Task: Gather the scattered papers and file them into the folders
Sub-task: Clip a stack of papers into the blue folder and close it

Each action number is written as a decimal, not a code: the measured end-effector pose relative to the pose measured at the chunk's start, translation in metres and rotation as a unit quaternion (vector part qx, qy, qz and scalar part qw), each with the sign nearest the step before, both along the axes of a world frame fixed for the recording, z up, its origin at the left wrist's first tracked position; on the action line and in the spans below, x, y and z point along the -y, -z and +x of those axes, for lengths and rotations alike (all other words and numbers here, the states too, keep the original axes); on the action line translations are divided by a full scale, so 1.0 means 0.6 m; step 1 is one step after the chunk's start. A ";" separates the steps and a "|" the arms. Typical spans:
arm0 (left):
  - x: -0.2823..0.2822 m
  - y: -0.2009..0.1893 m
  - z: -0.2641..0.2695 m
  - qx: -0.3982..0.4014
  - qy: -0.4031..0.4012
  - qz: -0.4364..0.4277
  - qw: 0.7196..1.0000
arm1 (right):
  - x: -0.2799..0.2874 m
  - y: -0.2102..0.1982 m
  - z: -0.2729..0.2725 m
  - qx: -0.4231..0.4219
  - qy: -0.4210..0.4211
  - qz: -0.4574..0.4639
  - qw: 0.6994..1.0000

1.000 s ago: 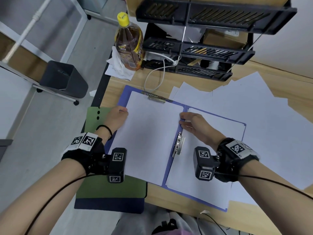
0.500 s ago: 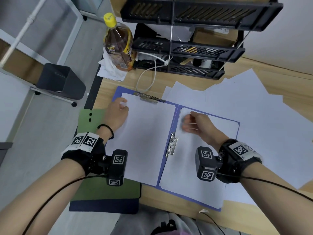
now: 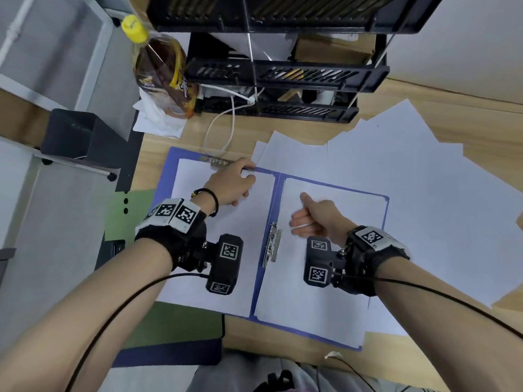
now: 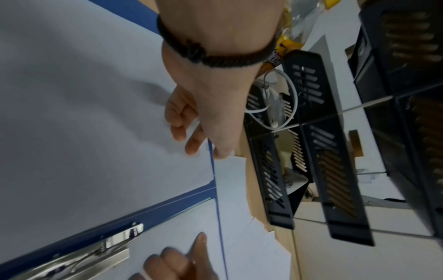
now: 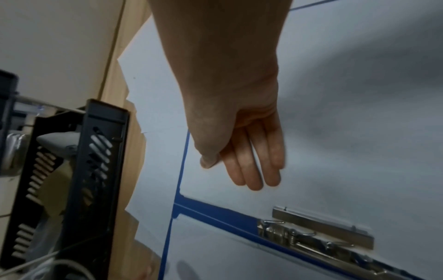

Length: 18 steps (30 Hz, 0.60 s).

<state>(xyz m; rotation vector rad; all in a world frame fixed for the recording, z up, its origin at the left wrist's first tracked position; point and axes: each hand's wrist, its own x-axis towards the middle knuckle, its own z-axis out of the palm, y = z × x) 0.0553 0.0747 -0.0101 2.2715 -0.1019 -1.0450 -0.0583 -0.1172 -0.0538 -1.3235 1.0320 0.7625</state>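
An open blue folder (image 3: 167,176) lies on the wooden desk with a white sheet (image 3: 220,250) on its left half and another sheet (image 3: 311,301) on its right half. My left hand (image 3: 232,183) is at the folder's top edge beside the top metal clip (image 3: 216,160). In the left wrist view its thumb and curled fingers (image 4: 191,147) pinch that blue edge (image 4: 212,166). My right hand (image 3: 314,219) hovers over the right sheet with straight fingers (image 5: 251,170), holding nothing. A side clip (image 3: 271,244) sits on the spine. Several loose white papers (image 3: 424,193) spread to the right.
A black tray rack (image 3: 283,72) stands at the back, with a brown drink bottle (image 3: 164,77), tissue (image 3: 158,123) and a white cable (image 3: 220,128) beside it. A green folder (image 3: 124,216) on a dark blue one (image 3: 169,355) overhangs the desk's left edge. A black bin (image 3: 76,134) sits on the floor.
My left hand moved from the left sheet's side edge up to the folder's top edge by the clip. My right hand drew back from the spine's top and turned thumb-up over the right sheet.
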 end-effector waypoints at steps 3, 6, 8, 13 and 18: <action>-0.010 -0.014 0.015 0.058 -0.042 -0.029 0.997 | 0.008 0.013 -0.003 0.000 0.006 0.024 1.000; -0.040 -0.016 0.033 0.069 -0.118 -0.067 0.988 | 0.011 0.020 -0.004 0.004 0.006 0.041 0.999; -0.061 -0.009 0.043 0.054 -0.178 -0.078 0.979 | 0.009 0.018 -0.004 0.011 0.023 0.036 0.999; -0.089 0.012 0.058 -0.032 -0.274 -0.099 0.956 | 0.007 0.014 -0.006 0.012 0.033 0.023 0.999; -0.114 0.039 0.067 -0.013 -0.290 -0.051 0.956 | 0.011 0.011 -0.001 0.010 0.024 0.019 0.999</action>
